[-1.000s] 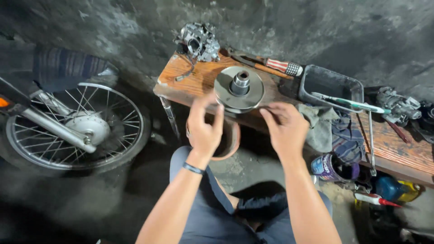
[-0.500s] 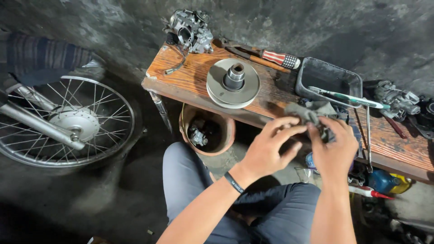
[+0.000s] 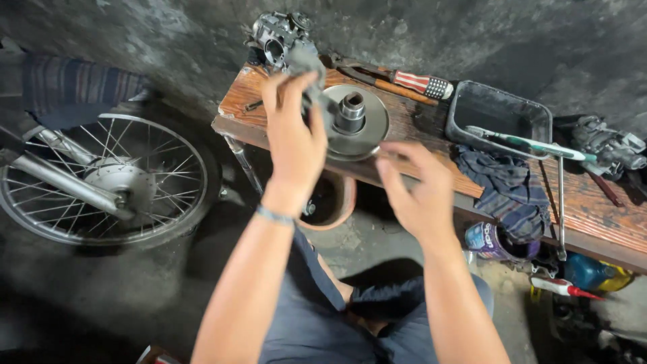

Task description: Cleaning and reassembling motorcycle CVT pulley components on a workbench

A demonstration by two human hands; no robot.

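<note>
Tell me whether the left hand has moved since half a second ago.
Yes. The left hand, gripping a grey rag, went from the bench's tray end leftward to the round metal disc.

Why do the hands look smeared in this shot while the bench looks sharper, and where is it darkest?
In the head view, the right hand shows motion blur, and the left hand with its grey rag is slightly soft; the wooden bench and metal disc are crisper. Light falls on the bench top; the floor below it lies in deep shadow.
</note>
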